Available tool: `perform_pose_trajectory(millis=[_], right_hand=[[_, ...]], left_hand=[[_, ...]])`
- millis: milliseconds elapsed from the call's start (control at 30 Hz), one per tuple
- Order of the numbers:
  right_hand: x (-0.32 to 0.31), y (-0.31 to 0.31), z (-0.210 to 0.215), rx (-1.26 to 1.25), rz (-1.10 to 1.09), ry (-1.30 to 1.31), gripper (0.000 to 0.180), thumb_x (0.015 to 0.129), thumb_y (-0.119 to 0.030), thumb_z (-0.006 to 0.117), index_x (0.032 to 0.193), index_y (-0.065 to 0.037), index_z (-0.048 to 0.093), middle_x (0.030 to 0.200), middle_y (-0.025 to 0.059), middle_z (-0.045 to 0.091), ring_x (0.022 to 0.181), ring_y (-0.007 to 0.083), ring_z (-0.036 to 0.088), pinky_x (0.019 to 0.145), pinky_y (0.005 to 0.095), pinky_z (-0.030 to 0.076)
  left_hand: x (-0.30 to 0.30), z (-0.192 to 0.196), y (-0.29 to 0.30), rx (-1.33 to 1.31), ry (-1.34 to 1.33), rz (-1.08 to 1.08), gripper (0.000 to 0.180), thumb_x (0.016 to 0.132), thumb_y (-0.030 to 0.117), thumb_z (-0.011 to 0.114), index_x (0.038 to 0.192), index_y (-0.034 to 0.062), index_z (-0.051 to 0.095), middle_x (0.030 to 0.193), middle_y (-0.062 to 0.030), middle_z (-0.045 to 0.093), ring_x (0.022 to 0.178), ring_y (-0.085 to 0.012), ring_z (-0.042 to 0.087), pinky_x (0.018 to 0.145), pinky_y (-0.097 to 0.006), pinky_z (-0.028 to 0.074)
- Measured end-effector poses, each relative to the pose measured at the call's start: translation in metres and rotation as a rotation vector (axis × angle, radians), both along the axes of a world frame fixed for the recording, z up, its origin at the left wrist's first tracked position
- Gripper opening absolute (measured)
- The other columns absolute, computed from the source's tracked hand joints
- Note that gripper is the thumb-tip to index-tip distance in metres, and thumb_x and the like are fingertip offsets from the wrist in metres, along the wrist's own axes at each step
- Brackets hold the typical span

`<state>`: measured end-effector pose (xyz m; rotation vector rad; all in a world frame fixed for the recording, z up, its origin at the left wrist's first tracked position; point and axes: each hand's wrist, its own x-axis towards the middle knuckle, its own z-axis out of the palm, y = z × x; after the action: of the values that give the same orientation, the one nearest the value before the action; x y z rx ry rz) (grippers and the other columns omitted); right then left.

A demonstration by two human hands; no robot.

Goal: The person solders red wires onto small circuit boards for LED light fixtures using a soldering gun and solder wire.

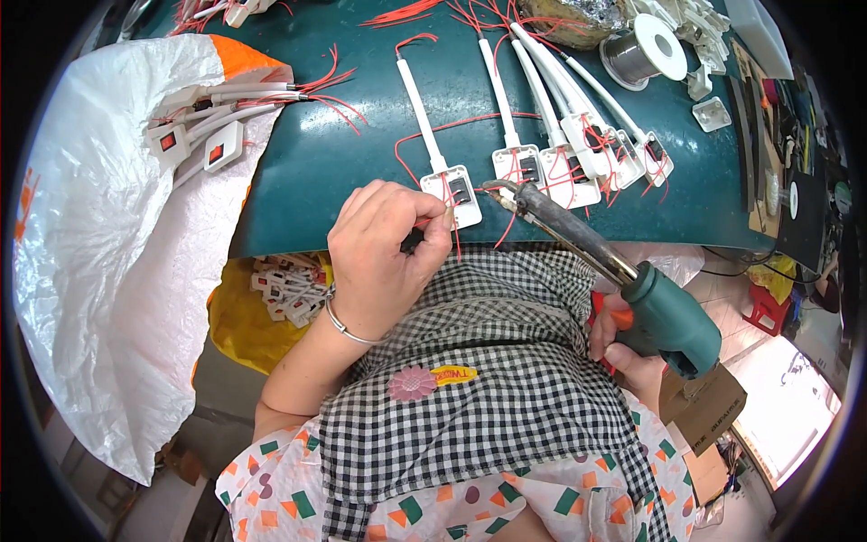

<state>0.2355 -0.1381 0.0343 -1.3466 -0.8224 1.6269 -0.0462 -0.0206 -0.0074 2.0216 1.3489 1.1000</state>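
My left hand pinches a thin red wire at the near edge of the green table, right beside an open white switch housing with a white cable. My right hand grips a green soldering gun by its handle. Its dark barrel reaches up and left, and its tip sits just right of that housing. A row of several more white housings with red wires lies to the right on the table.
A large white sack at the left holds finished white switch pieces. A yellow bag of small white parts sits under the table edge. A solder spool and white plastic covers lie at the far right.
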Motion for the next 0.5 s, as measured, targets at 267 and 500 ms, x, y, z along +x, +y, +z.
perform_pose_trajectory(millis=[267, 500], right_hand=[[-0.006, 0.007, 0.006, 0.030, -0.059, -0.024, 0.063, 0.071, -0.018, 0.082, 0.123, 0.005, 0.054, 0.072, 0.0068, 0.052, 0.057, 0.0194, 0.055, 0.050, 0.0287, 0.044], [0.007, 0.009, -0.002, 0.151, 0.033, 0.124, 0.059, 0.076, -0.004, 0.072, 0.131, 0.005, 0.053, 0.079, 0.0061, 0.056, 0.069, 0.0162, 0.055, 0.064, 0.0291, 0.047]], left_hand=[[-0.001, 0.005, 0.004, 0.016, 0.012, -0.009, 0.012, 0.076, -0.004, 0.072, 0.078, 0.0023, 0.062, 0.069, -0.0056, 0.061, 0.061, -0.0159, 0.056, 0.056, -0.025, 0.046], [-0.001, 0.012, 0.001, -0.040, -0.016, -0.017, 0.019, 0.073, 0.000, 0.078, 0.086, 0.0028, 0.064, 0.077, -0.0071, 0.063, 0.066, -0.0190, 0.060, 0.061, -0.029, 0.049]])
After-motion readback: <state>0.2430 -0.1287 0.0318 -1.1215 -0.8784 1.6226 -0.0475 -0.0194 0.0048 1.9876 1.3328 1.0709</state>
